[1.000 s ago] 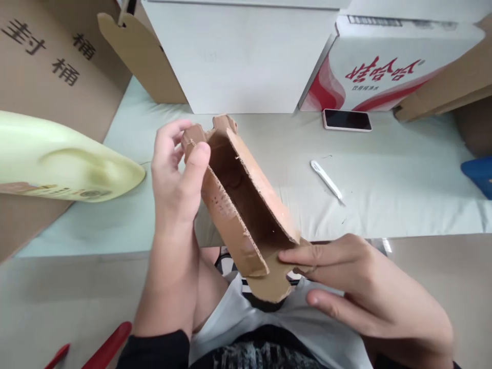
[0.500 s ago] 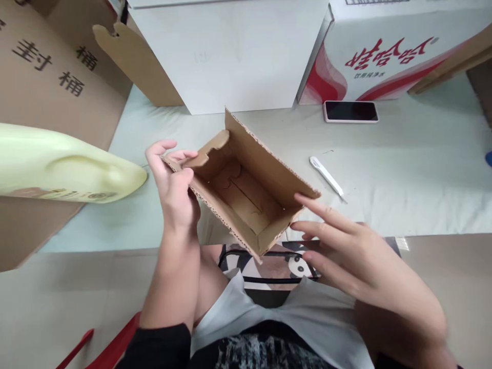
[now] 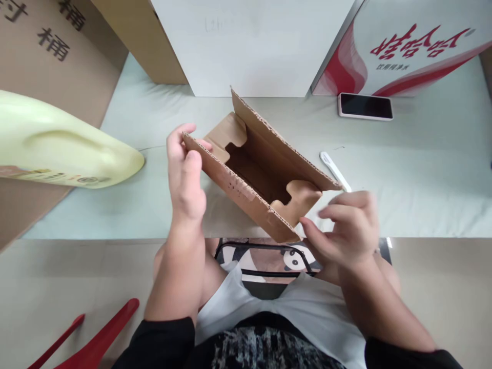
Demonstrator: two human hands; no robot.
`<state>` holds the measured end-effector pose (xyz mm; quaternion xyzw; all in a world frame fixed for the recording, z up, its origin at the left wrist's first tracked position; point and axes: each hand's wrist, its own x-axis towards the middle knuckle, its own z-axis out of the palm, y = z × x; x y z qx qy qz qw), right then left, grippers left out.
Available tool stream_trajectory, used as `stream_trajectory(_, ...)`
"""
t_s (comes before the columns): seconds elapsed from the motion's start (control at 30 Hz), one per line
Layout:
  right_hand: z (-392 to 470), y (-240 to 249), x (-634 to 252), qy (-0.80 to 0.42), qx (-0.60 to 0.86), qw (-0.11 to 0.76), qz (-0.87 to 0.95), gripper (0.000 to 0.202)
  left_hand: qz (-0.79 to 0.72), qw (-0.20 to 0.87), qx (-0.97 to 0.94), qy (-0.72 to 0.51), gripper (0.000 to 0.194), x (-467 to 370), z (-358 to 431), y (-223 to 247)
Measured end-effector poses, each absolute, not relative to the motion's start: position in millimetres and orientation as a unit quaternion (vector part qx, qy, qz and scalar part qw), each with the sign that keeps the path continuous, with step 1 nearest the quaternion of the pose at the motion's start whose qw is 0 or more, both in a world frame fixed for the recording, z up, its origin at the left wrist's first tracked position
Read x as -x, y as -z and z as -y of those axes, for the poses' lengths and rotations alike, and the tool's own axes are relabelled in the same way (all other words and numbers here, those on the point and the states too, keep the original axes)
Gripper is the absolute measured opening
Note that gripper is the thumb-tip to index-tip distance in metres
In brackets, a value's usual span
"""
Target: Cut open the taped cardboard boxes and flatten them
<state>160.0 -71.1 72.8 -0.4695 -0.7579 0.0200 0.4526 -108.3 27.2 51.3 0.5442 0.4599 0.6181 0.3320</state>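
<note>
A small brown cardboard box is tilted over the front of the bed-like surface, its top facing me with the flaps up. My left hand grips its left corner, thumb on the near panel and fingers behind by the left flap. At the right end, my right hand is beside the inward-folded right flap. Its fingers are curled, with the thumb apart from them and close to the box edge; nothing shows in it. Just beyond lies a white utility knife, partly hidden by the box and hand.
A pale yellow bottle juts in at the left before a large carton. At the back stand a white box and a red-and-white carton, with a phone in front. Below is a panda-print item.
The right flap has been folded inward over the opening. My right hand has gone from spread fingers to curled ones. The box is tipped differently, showing more of its near panel.
</note>
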Motion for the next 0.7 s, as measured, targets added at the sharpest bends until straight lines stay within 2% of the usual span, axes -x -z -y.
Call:
stream_trajectory(0.07, 69, -65, -161, 0.005, 0.484, 0.516, 0.707, 0.045, -0.456, 0.303, -0.569, -0.613, 0.06, 111, -28, -45)
stream_trajectory(0.17, 66, -59, -162, -0.091, 0.495, 0.485, 0.715, 0.066, -0.436, 0.279, -0.596, -0.614, 0.065, 114, -26, -38)
stream_trajectory(0.23, 66, -60, -163, -0.171, 0.467, 0.425, 0.756, 0.063, -0.422, 0.256, -0.613, -0.616, 0.069, 114, -24, -36)
stream_trajectory(0.3, 66, -63, -164, -0.213, 0.427, 0.403, 0.781, 0.056, -0.425, 0.215, -0.636, -0.607, 0.068, 115, -23, -36)
stream_trajectory(0.47, 64, -68, -168, -0.263, 0.385, 0.414, 0.782, 0.055, -0.456, 0.122, -0.703, -0.531, 0.04, 118, -24, -40)
stream_trajectory(0.6, 66, -66, -169, -0.271, 0.394, 0.408, 0.778, 0.056, -0.478, 0.131, -0.722, -0.482, 0.041, 118, -25, -43)
stream_trajectory(0.7, 68, -58, -170, -0.303, 0.449, 0.434, 0.72, 0.061, -0.477, 0.117, -0.726, -0.48, 0.038, 120, -23, -46)
